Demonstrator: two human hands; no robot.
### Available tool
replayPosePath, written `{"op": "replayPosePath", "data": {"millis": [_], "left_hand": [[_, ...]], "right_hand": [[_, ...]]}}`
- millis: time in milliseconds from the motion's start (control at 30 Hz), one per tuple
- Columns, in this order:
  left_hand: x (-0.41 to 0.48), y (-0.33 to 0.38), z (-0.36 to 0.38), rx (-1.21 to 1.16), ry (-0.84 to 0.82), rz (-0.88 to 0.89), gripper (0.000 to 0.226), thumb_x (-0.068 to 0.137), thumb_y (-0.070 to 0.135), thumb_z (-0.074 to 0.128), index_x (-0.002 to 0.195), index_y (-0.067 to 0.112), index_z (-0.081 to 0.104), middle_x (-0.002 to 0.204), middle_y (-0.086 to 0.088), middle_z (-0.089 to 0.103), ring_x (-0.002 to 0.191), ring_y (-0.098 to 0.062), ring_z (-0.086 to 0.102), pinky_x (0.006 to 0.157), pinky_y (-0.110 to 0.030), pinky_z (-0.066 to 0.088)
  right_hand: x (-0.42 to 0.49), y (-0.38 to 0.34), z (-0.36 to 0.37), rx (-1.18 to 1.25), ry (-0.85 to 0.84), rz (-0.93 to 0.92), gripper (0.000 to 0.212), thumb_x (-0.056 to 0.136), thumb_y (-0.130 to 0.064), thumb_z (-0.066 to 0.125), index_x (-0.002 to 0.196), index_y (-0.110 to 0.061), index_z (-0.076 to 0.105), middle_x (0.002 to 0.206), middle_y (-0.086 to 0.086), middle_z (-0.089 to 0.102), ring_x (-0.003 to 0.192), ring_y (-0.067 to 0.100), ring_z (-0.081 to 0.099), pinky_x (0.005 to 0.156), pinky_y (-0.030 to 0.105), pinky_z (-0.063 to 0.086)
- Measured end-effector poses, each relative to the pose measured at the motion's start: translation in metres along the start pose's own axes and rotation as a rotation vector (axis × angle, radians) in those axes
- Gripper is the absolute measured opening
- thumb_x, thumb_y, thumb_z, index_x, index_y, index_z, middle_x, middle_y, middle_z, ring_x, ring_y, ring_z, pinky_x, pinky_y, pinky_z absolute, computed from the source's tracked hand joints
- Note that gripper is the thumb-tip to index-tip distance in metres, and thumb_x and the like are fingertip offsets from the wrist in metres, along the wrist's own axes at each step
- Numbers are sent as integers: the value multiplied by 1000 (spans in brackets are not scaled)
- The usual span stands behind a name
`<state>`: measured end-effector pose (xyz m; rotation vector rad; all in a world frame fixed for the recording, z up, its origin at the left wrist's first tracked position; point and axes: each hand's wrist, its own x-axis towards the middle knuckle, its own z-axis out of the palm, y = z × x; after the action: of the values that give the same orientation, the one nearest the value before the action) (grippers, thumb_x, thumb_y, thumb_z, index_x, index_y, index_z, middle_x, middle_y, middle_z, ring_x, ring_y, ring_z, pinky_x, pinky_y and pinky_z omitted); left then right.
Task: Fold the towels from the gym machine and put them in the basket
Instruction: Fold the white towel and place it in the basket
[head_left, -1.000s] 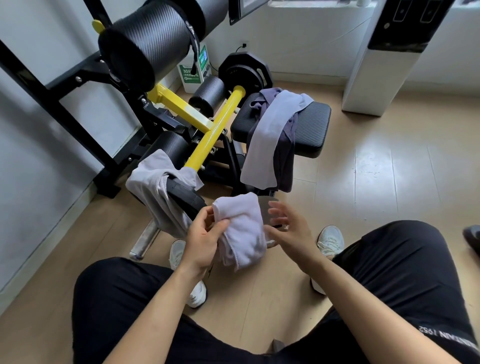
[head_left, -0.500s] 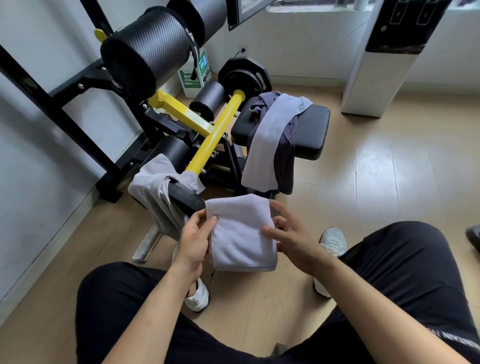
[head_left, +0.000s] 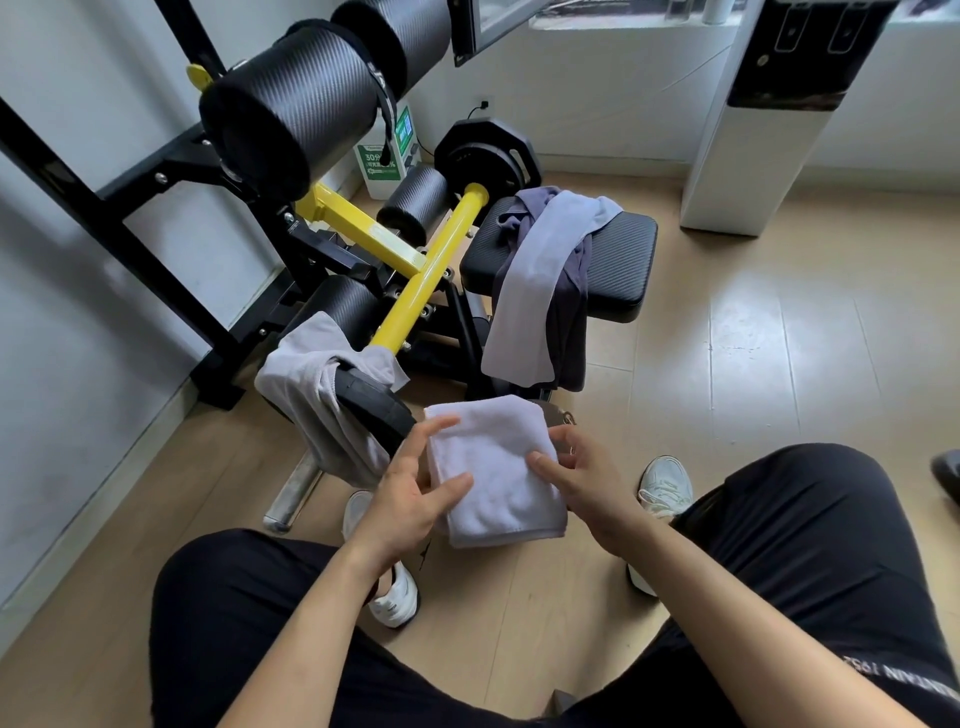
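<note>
Walls: pale grey wall (head_left: 78, 322), socket (head_left: 484, 104) at the back.
Floor: light wood planks (head_left: 789, 374), glossy.
Window: window (head_left: 597, 9) at the top edge.
Furniture: tall white-and-black unit (head_left: 753, 135) by the back wall.
Light: daylight, a sheen on the planks.

A green-and-white sign (head_left: 387, 151) leaning at the far wall, behind the gym machine, carries a large "30"; the smaller print on it is too fine to read. White lettering runs along the hem of the black shorts (head_left: 831, 571) at near right, upside down to the camera and cut by the frame edge, showing "TAIN 195". White marks on the strap (head_left: 383, 98) round the upper roller pad (head_left: 296, 109) are illegible.
</note>
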<state>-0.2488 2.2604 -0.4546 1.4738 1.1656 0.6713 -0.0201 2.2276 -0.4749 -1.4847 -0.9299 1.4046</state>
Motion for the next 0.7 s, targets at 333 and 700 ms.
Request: {"op": "replayPosePath", "data": {"millis": [333, 700], "left_hand": [[5, -10, -5, 316, 9, -69, 74, 69, 42, 76, 140, 44, 52, 123, 6, 47, 122, -12, 51, 108, -35, 45], [-1, -14, 16, 633, -75, -26, 99, 63, 44, 75, 153, 42, 34, 126, 4, 35, 115, -28, 52, 96, -41, 50]], "right_hand": [[-9, -9, -14, -222, -459, -138, 87, 93, -4, 68, 154, -49, 25, 146, -11, 51, 117, 11, 66, 96, 29, 56], [0, 11, 4, -893, -252, -158, 106, 76, -22, 74, 159, -37, 10, 123, 4, 43, 104, 21, 50, 80, 28, 45]]}}
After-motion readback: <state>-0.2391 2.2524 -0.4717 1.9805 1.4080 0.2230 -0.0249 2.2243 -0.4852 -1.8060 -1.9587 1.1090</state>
